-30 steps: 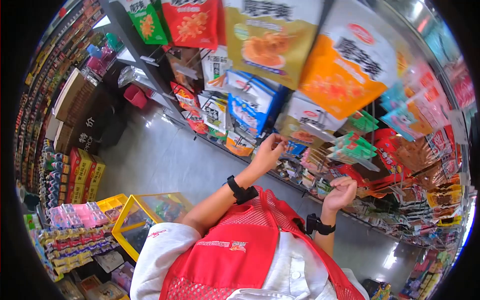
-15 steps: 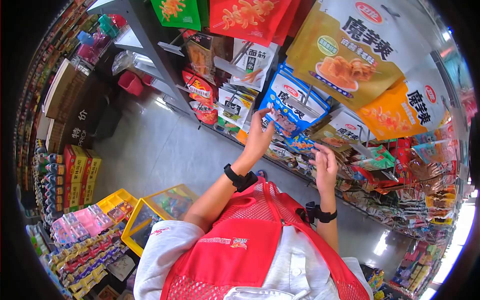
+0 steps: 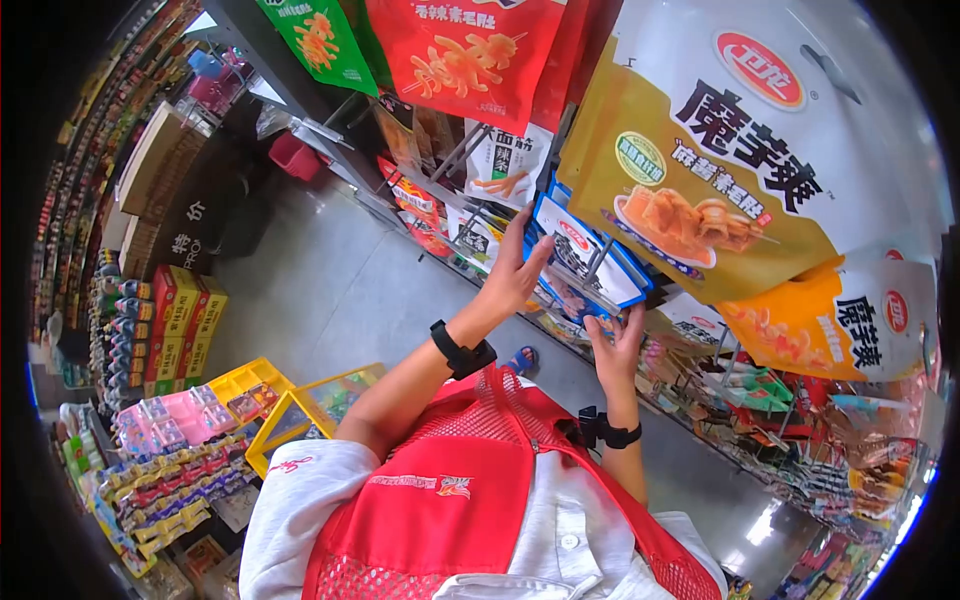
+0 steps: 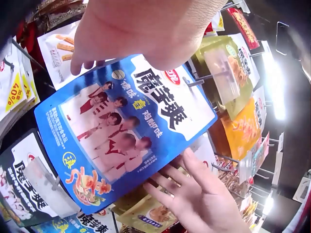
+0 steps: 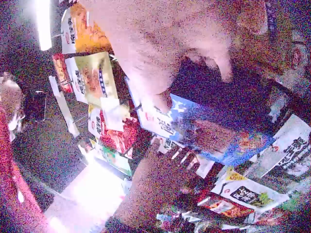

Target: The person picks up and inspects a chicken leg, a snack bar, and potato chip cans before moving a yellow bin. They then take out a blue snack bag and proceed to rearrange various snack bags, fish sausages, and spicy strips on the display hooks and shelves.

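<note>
A blue-and-white snack bag [image 3: 570, 238] is at the hooked display in front of me, at the front of a stack of similar bags. My left hand [image 3: 515, 272] grips its left edge, thumb over the front and fingers toward the back. At the opposite edge, my right hand [image 3: 615, 350] holds it between thumb and fingers. The left wrist view shows the printed face of the bag [image 4: 109, 128], the left hand [image 4: 141, 34] above it and the right hand [image 4: 199, 194] at its lower edge. Heavy grain blurs the right wrist view.
Large olive [image 3: 640, 150], orange [image 3: 790, 325] and red [image 3: 460, 60] snack bags hang close above and beside the hands. Metal hooks stick out among them. Grey floor [image 3: 330, 260] lies below, with a yellow-framed bin [image 3: 345, 395] and stacked boxes [image 3: 175, 320] to the left.
The left hand moved from near a lower olive bag to the blue bag's left edge. My right hand came in from the right to its other edge. The blue bag has tilted.
</note>
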The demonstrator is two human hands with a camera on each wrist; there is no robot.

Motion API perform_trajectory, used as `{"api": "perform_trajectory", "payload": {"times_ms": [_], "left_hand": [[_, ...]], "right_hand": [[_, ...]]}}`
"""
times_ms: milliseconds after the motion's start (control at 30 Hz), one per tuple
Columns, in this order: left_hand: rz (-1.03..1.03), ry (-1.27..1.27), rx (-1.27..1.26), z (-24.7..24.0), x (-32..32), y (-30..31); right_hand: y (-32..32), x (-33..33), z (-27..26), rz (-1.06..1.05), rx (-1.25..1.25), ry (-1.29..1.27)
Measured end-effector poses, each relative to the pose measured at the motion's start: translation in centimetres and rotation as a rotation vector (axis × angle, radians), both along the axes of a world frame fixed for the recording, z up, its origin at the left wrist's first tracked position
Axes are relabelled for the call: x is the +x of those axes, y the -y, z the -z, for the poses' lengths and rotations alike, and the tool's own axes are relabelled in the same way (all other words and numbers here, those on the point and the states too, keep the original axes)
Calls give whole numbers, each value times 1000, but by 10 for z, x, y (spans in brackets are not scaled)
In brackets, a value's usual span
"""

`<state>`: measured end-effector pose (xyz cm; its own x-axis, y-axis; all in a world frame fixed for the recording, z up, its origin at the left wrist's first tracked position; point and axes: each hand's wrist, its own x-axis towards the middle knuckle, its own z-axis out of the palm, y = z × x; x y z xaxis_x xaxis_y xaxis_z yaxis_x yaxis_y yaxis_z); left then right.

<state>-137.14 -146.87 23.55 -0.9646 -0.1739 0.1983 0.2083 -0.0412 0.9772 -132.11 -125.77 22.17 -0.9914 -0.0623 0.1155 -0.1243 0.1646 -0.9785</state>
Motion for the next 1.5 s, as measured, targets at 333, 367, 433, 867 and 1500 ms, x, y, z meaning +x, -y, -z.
{"api": "perform_trajectory", "payload": {"times_ms": [333,367,433,867,1500], "left_hand": [[79,-94,-264,7,-30,30],[84,-79,-272,6,-27,30],[135,-85,-231,2,-27,33],[588,-75,-82,-2,-31,65],[476,101,42,-21,-18,50]], "right_hand": [[29,-8,7,168,-64,-69],[34,-7,5,193,-78,-70],[43,-11,9,266,-142,-85],[96,18,-15,601,-202,-152],[50,-2,-11,495,-130,-152]]}}
